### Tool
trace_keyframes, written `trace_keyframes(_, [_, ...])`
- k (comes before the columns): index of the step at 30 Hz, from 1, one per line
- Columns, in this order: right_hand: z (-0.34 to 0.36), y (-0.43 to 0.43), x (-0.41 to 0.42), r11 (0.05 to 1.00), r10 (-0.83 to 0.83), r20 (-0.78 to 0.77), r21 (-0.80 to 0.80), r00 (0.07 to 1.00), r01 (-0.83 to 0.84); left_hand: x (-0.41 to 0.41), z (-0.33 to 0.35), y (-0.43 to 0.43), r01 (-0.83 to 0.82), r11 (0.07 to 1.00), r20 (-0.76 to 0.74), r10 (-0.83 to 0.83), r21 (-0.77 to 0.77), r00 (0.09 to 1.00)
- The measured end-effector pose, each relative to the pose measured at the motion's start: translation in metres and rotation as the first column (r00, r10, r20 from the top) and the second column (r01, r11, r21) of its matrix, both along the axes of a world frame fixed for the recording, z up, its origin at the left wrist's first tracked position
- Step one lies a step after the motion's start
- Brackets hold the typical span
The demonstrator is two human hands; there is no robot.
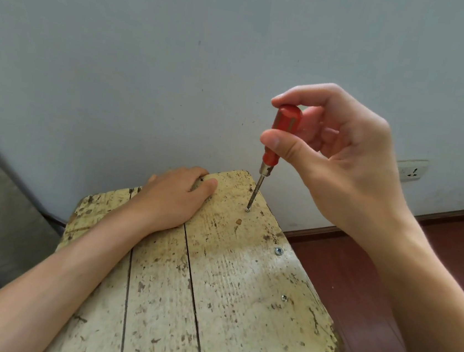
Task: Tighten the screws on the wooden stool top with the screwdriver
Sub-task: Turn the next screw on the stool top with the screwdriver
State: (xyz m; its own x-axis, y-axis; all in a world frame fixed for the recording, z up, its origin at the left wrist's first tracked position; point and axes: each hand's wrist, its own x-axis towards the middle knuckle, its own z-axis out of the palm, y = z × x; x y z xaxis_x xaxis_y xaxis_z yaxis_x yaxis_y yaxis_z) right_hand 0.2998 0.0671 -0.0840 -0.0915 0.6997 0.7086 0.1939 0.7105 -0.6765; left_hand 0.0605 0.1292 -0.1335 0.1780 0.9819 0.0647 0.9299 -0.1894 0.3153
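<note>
Right hand grips one screwdriver; left hand grips stool top; three screws.

The top is three worn planks in chipped cream paint, with dark gaps between them. Along its right plank sit a far screw, a middle screw and a near screw. The screwdriver — red handle, thin steel shaft — stands nearly upright, tip in the far screw, handle pinched by the right hand.
</note>
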Motion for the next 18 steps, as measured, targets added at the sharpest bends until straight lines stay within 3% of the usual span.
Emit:
trace_keyframes(5, [-0.004, -0.001, 0.000, 0.999, -0.034, -0.003, 0.007, 0.999, 0.034, 0.000, 0.000, 0.001, 0.002, 1.000, -0.008, -0.002, -0.002, 1.000])
trace_keyframes(11, [-0.002, -0.001, 0.014, 0.984, 0.179, 0.099, -0.041, 0.979, -0.176, 0.000, -0.001, 0.001, -0.001, 1.000, -0.014, 0.001, -0.001, 1.000])
trace_keyframes(18, [0.002, 0.000, 0.012, 0.984, 0.176, 0.052, -0.040, 0.983, -0.174, -0.001, -0.001, 0.002, 0.001, 1.000, -0.011, -0.001, -0.004, 1.000])
